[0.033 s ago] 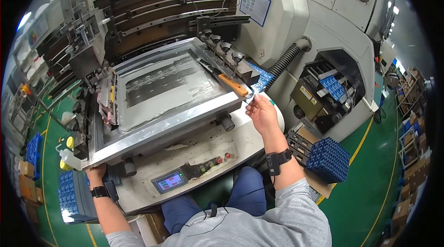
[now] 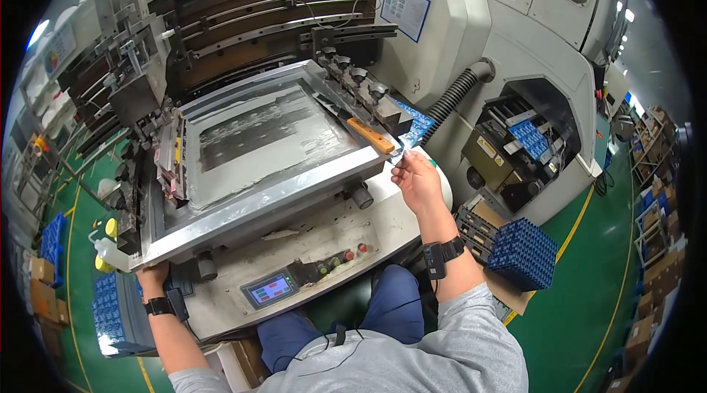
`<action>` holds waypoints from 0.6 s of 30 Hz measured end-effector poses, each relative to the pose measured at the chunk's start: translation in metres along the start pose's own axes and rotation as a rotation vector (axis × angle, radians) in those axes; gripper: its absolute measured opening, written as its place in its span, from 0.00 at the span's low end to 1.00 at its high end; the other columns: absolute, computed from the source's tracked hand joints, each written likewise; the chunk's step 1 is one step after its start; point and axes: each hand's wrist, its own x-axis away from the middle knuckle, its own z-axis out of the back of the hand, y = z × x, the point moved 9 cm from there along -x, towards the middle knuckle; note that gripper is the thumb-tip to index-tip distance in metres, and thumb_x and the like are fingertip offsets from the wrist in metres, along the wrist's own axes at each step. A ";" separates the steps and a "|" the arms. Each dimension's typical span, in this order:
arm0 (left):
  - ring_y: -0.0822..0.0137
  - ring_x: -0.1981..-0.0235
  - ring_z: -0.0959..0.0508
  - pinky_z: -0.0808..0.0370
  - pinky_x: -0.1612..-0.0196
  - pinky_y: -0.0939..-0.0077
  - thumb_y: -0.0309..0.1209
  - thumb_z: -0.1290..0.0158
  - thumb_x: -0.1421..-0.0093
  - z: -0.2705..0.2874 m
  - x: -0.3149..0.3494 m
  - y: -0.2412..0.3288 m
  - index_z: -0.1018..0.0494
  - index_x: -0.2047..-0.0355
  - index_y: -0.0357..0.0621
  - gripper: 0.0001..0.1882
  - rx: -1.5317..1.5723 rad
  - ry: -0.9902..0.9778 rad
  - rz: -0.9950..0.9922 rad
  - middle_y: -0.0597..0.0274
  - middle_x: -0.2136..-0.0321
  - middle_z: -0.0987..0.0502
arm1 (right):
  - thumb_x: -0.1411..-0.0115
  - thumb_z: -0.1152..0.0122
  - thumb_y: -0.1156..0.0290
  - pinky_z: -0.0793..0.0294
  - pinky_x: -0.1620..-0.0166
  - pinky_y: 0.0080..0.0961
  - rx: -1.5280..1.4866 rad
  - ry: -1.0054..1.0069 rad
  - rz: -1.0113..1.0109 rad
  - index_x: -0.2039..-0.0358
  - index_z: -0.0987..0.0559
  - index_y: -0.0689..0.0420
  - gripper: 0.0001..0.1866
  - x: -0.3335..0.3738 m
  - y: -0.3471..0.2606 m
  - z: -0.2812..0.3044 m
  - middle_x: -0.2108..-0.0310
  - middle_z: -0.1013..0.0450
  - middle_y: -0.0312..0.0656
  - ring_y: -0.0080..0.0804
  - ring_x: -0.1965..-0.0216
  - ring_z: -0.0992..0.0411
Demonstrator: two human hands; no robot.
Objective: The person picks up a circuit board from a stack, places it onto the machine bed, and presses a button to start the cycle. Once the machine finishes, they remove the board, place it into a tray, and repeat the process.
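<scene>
A metal-framed printing screen [image 2: 265, 203] with grey paste smeared over its mesh lies tilted in front of me. At its right corner my right hand [image 2: 418, 178] pinches the near edge of a blue patterned panel [image 2: 418, 126], most of which is hidden beneath the machine's clamps. Just beside those fingertips rests a spatula with a wooden handle [image 2: 370, 135], its blade lying along the screen frame. My left hand [image 2: 153, 275] reaches under the frame's near left corner, next to a stack of blue panels [image 2: 108, 308]. Its fingers are hidden there.
A control panel [image 2: 271, 290] with a small lit screen and buttons is on the machine's front. Right of me stand a stack of blue patterned panels [image 2: 524, 253] and a machine opening with a blue panel [image 2: 530, 139] inside. A ribbed hose [image 2: 455, 97] runs behind my right hand.
</scene>
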 end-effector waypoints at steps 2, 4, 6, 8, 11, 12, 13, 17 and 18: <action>0.48 0.50 0.23 0.29 0.45 0.54 0.49 0.52 0.40 0.001 0.000 0.005 0.22 0.53 0.50 0.23 -0.025 -0.022 0.004 0.56 0.54 0.20 | 0.32 0.46 0.66 0.27 0.66 0.28 0.014 0.014 0.008 0.65 0.26 0.54 0.06 0.002 -0.002 0.006 0.73 0.27 0.35 0.29 0.71 0.28; 0.48 0.50 0.23 0.29 0.46 0.54 0.49 0.52 0.40 -0.009 -0.001 -0.010 0.22 0.53 0.49 0.23 -0.021 0.010 -0.009 0.55 0.54 0.20 | 0.33 0.45 0.68 0.29 0.68 0.25 0.020 0.053 0.004 0.65 0.27 0.54 0.05 0.010 -0.006 0.007 0.74 0.28 0.34 0.27 0.74 0.30; 0.47 0.51 0.23 0.28 0.46 0.56 0.48 0.51 0.40 -0.013 0.001 -0.011 0.22 0.53 0.47 0.23 -0.006 0.050 -0.015 0.52 0.54 0.20 | 0.33 0.45 0.68 0.29 0.68 0.25 0.040 0.065 0.012 0.65 0.27 0.54 0.05 0.018 -0.013 0.021 0.74 0.28 0.34 0.27 0.75 0.30; 0.48 0.48 0.24 0.29 0.45 0.58 0.45 0.49 0.41 -0.021 -0.002 -0.019 0.22 0.52 0.45 0.22 0.070 0.012 -0.011 0.51 0.52 0.21 | 0.34 0.44 0.68 0.30 0.69 0.24 0.058 0.071 0.025 0.66 0.27 0.53 0.05 0.031 -0.025 0.037 0.76 0.28 0.33 0.26 0.76 0.31; 0.48 0.46 0.25 0.30 0.43 0.57 0.44 0.47 0.41 -0.044 -0.002 -0.059 0.23 0.51 0.44 0.23 0.112 0.001 -0.017 0.49 0.51 0.22 | 0.34 0.43 0.69 0.30 0.70 0.23 0.057 0.084 0.015 0.66 0.26 0.53 0.03 0.051 -0.047 0.072 0.76 0.28 0.32 0.24 0.76 0.32; 0.48 0.45 0.26 0.30 0.43 0.57 0.44 0.48 0.40 -0.054 -0.006 -0.073 0.24 0.50 0.43 0.24 0.051 -0.027 -0.020 0.48 0.49 0.23 | 0.34 0.43 0.70 0.31 0.71 0.21 0.050 0.078 0.017 0.66 0.26 0.53 0.03 0.057 -0.056 0.090 0.76 0.29 0.31 0.22 0.77 0.33; 0.49 0.43 0.27 0.31 0.42 0.58 0.44 0.48 0.39 -0.060 -0.005 -0.078 0.25 0.48 0.43 0.24 0.108 -0.061 -0.010 0.48 0.47 0.24 | 0.34 0.43 0.70 0.31 0.71 0.20 0.056 0.096 0.011 0.66 0.25 0.53 0.03 0.065 -0.069 0.107 0.76 0.29 0.30 0.21 0.77 0.32; 0.51 0.41 0.28 0.32 0.40 0.60 0.44 0.47 0.37 -0.057 -0.016 -0.075 0.26 0.46 0.42 0.24 0.133 -0.107 -0.025 0.48 0.47 0.24 | 0.35 0.44 0.70 0.29 0.71 0.21 0.292 0.112 -0.021 0.66 0.25 0.56 0.05 0.099 -0.124 0.181 0.75 0.28 0.33 0.21 0.76 0.31; 0.52 0.41 0.28 0.32 0.40 0.59 0.43 0.47 0.37 -0.060 -0.019 -0.088 0.25 0.47 0.42 0.24 0.137 -0.079 -0.050 0.48 0.47 0.24 | 0.35 0.42 0.68 0.28 0.71 0.21 0.401 0.142 -0.044 0.67 0.25 0.56 0.05 0.103 -0.133 0.196 0.76 0.28 0.33 0.21 0.77 0.31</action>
